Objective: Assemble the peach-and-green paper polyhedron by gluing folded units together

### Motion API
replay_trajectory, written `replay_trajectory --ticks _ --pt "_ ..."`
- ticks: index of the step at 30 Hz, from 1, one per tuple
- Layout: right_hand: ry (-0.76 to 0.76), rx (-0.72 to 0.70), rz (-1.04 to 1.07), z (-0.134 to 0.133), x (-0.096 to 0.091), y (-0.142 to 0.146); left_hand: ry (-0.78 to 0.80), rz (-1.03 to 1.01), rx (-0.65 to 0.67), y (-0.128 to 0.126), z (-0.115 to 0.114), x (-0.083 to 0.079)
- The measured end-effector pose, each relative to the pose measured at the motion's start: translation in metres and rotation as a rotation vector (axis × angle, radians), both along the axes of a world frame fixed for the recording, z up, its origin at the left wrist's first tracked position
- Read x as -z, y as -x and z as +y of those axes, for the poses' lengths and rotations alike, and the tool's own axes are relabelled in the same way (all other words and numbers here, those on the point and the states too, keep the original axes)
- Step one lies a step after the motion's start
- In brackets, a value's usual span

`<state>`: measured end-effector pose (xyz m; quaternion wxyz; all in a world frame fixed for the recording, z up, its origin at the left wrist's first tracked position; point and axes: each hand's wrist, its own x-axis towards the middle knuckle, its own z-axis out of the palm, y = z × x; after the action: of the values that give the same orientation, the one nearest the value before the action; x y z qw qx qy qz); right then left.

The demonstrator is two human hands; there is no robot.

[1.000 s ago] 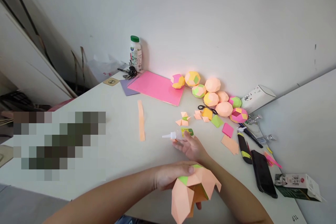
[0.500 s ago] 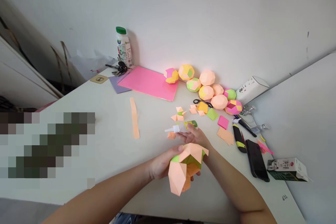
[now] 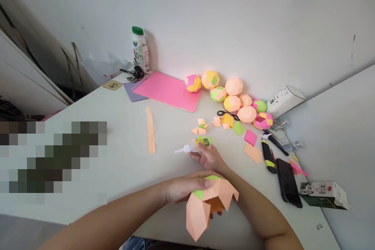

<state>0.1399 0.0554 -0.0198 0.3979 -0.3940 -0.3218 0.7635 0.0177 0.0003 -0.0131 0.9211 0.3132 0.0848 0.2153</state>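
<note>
Indoors, at a white table (image 3: 117, 101), a person's left hand (image 3: 181, 189) was clasped over the top of a half-built paper polyhedron (image 3: 205, 205), held above the near edge. It had peach panels and a few lime-green ones, and its lower flaps hung open and unjoined. Just beyond it, the right hand (image 3: 210, 158) gripped a small glue bottle (image 3: 193, 147) by its labelled body, with the white nozzle pointing left, low over the tabletop.

The hollow shell looked nearly weightless and easy to crush. It would probably be best cradled by its closed, creased faces with spread fingers, not by the loose flaps, which would likely bend or tear. The bottle appeared light and squeezable, so a grip around its middle seemed soundest.

Finished paper balls (image 3: 233, 86) sat in a row against the wall, beside a pink sheet (image 3: 168, 90). Scissors (image 3: 227, 114) and cut paper squares (image 3: 238, 127) lay near them, with a peach strip (image 3: 150, 129) well to the left and a black phone (image 3: 287, 181) to the right.
</note>
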Motion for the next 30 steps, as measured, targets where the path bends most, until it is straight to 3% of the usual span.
replay_trajectory --ticks 6,14,17,21,26,30 --pt "0.041 0.040 -0.013 0.002 -0.010 -0.003 -0.027 -0.008 -0.062 0.000 0.003 -0.002" --pt "-0.027 0.118 0.027 0.004 -0.063 -0.056 -0.079 0.073 -0.266 0.006 0.006 -0.005" --pt "0.065 0.118 -0.009 -0.003 -0.071 -0.077 -0.246 0.238 -0.322 0.009 0.006 -0.005" --pt "0.152 0.089 0.027 -0.011 -0.066 -0.088 -0.680 0.396 -0.462 0.008 0.004 0.002" --pt "0.124 0.007 0.068 -0.011 -0.060 -0.088 -0.822 0.574 -0.484 0.001 0.001 0.013" --pt "0.126 -0.006 0.053 -0.010 -0.058 -0.087 -0.883 0.584 -0.509 0.001 0.001 0.016"
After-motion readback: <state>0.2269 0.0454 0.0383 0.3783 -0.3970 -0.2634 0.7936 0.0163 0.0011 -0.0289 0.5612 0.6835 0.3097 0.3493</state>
